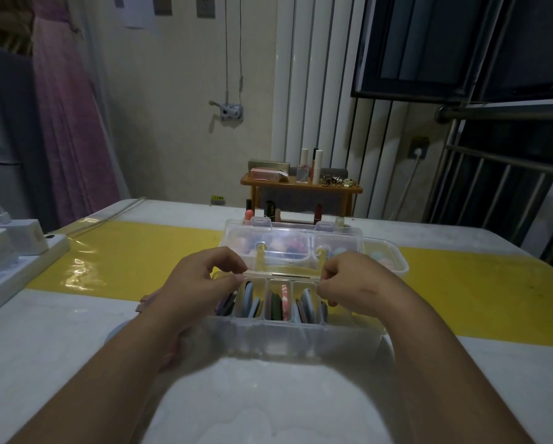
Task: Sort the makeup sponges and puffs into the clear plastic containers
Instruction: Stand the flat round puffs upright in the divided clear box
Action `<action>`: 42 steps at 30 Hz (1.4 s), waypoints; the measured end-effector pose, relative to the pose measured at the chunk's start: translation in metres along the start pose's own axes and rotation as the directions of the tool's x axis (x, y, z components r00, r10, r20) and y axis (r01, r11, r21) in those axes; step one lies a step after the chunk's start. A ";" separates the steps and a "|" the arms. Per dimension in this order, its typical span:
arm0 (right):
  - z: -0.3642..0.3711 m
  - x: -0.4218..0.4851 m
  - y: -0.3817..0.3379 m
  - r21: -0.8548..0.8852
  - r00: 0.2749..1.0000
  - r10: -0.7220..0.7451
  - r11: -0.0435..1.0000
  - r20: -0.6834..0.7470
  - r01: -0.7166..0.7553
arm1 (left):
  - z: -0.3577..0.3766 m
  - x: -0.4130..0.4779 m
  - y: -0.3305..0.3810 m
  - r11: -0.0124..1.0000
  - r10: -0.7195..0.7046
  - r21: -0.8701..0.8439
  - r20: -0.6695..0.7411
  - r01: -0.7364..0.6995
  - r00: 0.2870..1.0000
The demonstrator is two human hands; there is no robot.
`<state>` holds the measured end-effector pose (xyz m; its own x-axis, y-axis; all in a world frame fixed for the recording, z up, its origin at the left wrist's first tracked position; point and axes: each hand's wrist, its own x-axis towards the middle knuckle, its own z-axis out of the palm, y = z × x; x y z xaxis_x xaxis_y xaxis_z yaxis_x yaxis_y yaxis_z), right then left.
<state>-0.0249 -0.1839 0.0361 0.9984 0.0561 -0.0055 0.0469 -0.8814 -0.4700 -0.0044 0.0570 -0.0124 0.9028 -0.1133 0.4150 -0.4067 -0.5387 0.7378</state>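
Puffs (278, 302) stand on edge in the divided clear box (300, 334) at frame centre, so sorting looks mostly done to me. Left hand (204, 277) and right hand (348, 280) each pinch one end of a thin clear strip (278, 276) along the box's far rim, fingers curled tight on it. Can't tell if it's a lid edge or a tray. Either way I'd move both ends evenly and level, since thin hard plastic twists and jams, and check no puff pokes above the dividers. Puffs look flat, round, soft: blue, green, pink. Just behind, upper centre, a second box (387, 261), also see-through, holds rounder sponges (288, 248), blurred. A glossy yellow band (140, 261) crosses the white table (60, 347).
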 end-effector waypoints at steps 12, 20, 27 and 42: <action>0.007 0.001 -0.002 0.059 0.983 -0.126 0.989 -0.131 0.135 | -0.008 0.003 -0.003 0.995 -0.082 -0.068 -0.165 0.072 0.983; 0.020 0.005 -0.008 0.091 0.964 -0.216 0.968 -0.155 0.232 | -0.023 0.008 -0.024 0.947 -0.309 -0.016 -0.329 0.322 0.892; 0.023 0.005 -0.008 0.094 0.964 -0.222 0.967 -0.143 0.237 | -0.023 0.009 -0.041 0.757 -0.325 0.482 -0.308 0.442 0.894; 0.028 0.008 -0.007 0.074 0.962 -0.238 0.966 -0.130 0.249 | -0.018 0.009 -0.057 0.631 -0.387 0.649 -0.213 0.426 0.897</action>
<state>-0.0185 -0.1638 0.0145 0.9538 0.2030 0.2215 0.2918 -0.8023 -0.5208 0.0240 0.1015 -0.0414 0.9376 0.2842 0.2003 0.2184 -0.9297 0.2965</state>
